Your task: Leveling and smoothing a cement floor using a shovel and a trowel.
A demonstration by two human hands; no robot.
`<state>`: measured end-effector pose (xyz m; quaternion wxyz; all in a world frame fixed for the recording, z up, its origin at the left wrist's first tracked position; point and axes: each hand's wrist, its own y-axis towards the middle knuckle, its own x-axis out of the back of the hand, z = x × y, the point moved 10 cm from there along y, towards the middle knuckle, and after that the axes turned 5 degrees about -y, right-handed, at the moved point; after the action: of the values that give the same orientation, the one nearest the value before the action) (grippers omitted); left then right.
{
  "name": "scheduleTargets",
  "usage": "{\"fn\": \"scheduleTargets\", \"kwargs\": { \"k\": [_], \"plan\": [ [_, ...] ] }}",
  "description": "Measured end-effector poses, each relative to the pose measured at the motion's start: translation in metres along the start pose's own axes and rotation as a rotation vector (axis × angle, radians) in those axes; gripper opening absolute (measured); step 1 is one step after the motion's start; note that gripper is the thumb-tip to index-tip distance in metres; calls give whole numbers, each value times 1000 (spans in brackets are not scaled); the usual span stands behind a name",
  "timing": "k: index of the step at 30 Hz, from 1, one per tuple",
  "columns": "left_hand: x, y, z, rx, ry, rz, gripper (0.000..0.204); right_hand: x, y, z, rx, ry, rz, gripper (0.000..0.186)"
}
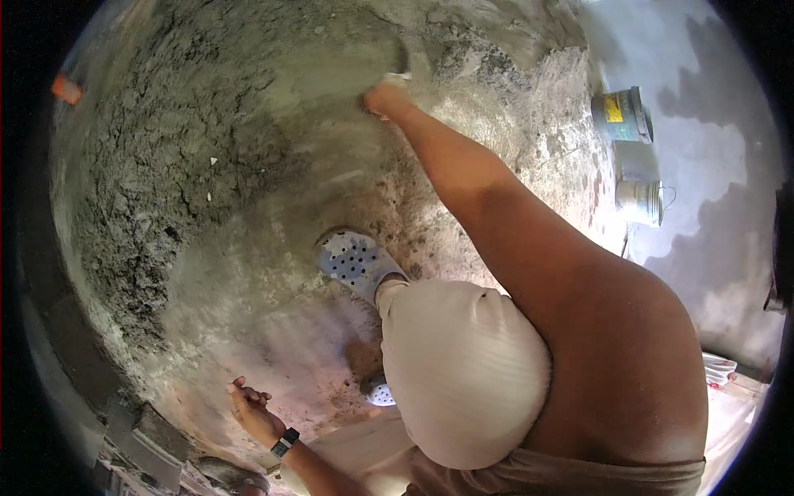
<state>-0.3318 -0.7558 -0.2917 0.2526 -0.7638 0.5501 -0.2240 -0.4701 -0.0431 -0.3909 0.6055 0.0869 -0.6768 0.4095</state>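
Note:
At the end of my outstretched right arm, my right hand (387, 99) is closed around a trowel-like tool (399, 76). Only its pale end and a dark, curved edge show beyond the fist; the rest is hidden or blends into the grey. It rests at the surface of a wide spread of grey, damp-looking mortar (289, 91), smooth around the tool and rough and crumbly to the left. Low on the left, my left hand (255, 411), with a dark watch on its wrist, hangs with loosely bent fingers partly apart. Nothing shows in it.
My bent knee in pale trousers and a spotted, mortar-smeared clog (356, 260) stand in the middle, with the other clog (380, 393) behind. Two buckets, one greenish (620, 116) and one whitish (638, 202), are along the right by a grey wall. An orange block (66, 88) lies far left.

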Motion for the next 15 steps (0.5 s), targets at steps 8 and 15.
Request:
{"fn": "scheduleTargets", "kwargs": {
  "k": [8, 15],
  "plan": [
    [-69, 11, -7, -5, 2, 197, 35, 11, -86, 118, 318, 125, 174, 24],
    [-79, -1, -15, -61, 122, 270, 34, 40, 4, -14, 491, -604, -68, 20]
  ]
}}
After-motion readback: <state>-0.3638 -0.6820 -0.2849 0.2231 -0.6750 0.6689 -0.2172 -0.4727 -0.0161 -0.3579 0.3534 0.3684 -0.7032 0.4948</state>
